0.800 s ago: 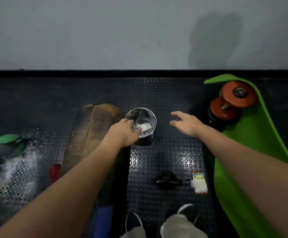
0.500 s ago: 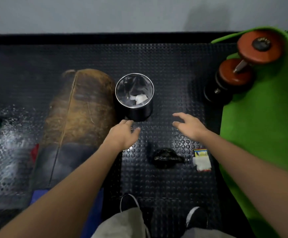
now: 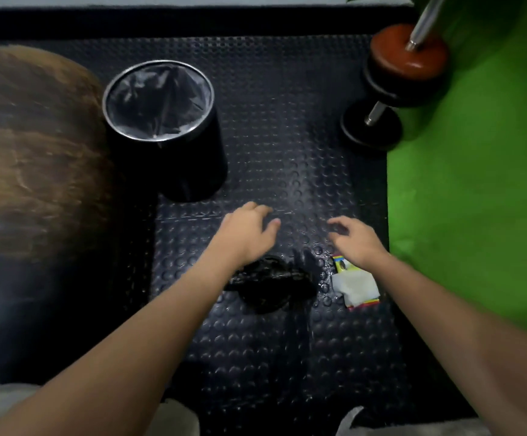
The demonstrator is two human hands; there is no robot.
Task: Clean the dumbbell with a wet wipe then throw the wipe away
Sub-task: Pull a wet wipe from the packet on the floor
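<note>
both hands had drawn back from the bin point(image 3: 158, 102) since a moment earlier, when the left hand point(image 3: 246, 234) was at its rim; the wipe looked already discarded, though it could not be made out in the liner. the left hand and right hand point(image 3: 355, 243) hovered empty, fingers loosely spread. the dumbbell point(image 3: 394, 86) lay well beyond the right fingertips, at the edge of the green mat point(image 3: 476, 184). the wipe packet point(image 3: 355, 286) lay just behind the right hand on the studded black floor point(image 3: 287, 152).

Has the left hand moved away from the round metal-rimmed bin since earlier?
Yes. The left hand has withdrawn toward the person, from over the round metal-rimmed bin's rim to the floor well short of it.
</note>
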